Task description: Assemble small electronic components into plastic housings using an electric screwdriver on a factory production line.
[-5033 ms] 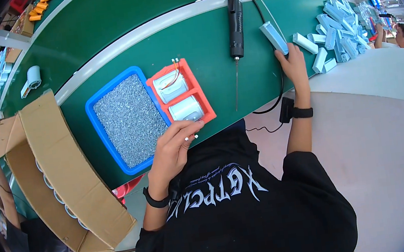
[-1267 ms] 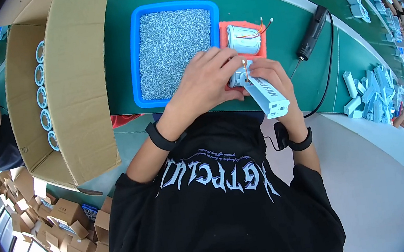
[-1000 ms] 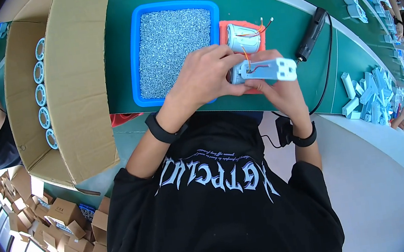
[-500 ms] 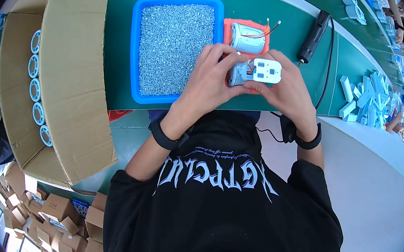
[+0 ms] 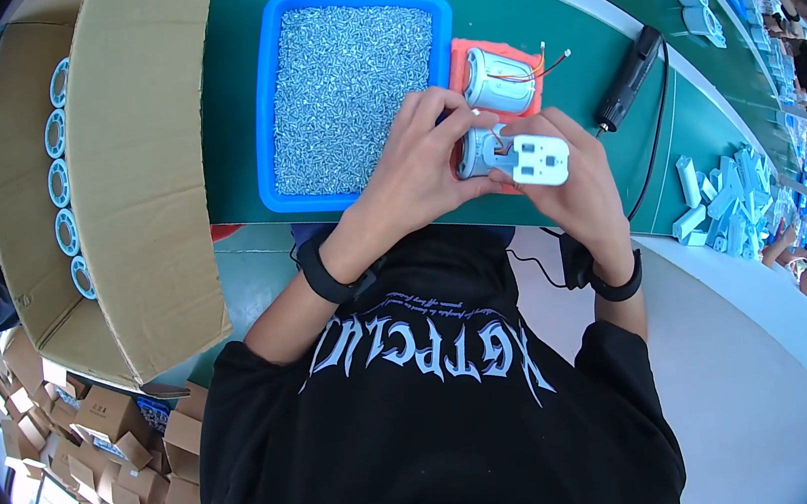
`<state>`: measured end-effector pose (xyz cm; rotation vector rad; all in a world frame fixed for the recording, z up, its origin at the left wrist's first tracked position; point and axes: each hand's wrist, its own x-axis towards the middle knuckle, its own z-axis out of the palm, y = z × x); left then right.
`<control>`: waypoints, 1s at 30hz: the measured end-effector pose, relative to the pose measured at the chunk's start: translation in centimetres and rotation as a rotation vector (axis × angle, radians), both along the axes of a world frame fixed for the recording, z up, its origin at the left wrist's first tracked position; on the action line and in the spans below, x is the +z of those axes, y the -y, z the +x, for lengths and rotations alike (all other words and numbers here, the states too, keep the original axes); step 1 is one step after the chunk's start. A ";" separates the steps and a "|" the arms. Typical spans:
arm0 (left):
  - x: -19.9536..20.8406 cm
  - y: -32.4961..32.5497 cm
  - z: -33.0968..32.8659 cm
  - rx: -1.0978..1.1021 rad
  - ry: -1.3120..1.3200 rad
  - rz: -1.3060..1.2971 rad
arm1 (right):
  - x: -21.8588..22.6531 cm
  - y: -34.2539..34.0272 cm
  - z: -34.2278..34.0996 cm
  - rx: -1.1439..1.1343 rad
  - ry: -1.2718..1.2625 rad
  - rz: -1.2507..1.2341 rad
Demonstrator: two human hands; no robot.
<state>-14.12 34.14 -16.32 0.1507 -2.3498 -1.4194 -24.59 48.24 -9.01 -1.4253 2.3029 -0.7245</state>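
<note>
My left hand point(image 5: 414, 175) grips a silver cylindrical motor point(image 5: 478, 150) over the near edge of the green table point(image 5: 234, 101). My right hand point(image 5: 578, 195) holds a pale blue plastic housing point(image 5: 538, 158) pressed against that motor's end. Just beyond them a small orange tray point(image 5: 454, 62) carries a second silver motor point(image 5: 498, 82) with red and yellow wires. A blue tray of small metal screws point(image 5: 347, 78) lies left of the orange tray, next to my left hand.
A black electric screwdriver point(image 5: 631, 78) with its cable lies to the right. More pale blue housings point(image 5: 725, 202) are heaped at the far right. A large cardboard box point(image 5: 137, 174) with blue-white rings point(image 5: 61, 173) stands on the left. Other people sit at both edges.
Five seconds ago my right hand reached far right for a housing. It brought it in, and over the last second both hands turned the housing and set it against the motor.
</note>
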 end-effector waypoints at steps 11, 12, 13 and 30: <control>0.7 -0.2 0.0 -0.019 0.023 -0.013 | -2.5 -0.8 0.3 -0.051 0.017 -0.127; 0.8 -0.3 0.2 -0.007 0.064 -0.036 | -3.0 -0.8 0.5 -0.055 0.019 -0.199; 0.8 -0.5 0.1 -0.040 0.040 -0.031 | -3.2 -1.0 0.5 -0.059 0.019 -0.272; 4.0 4.8 -1.7 -0.067 0.167 -0.192 | -8.0 -24.1 -15.9 -1.403 -0.425 0.812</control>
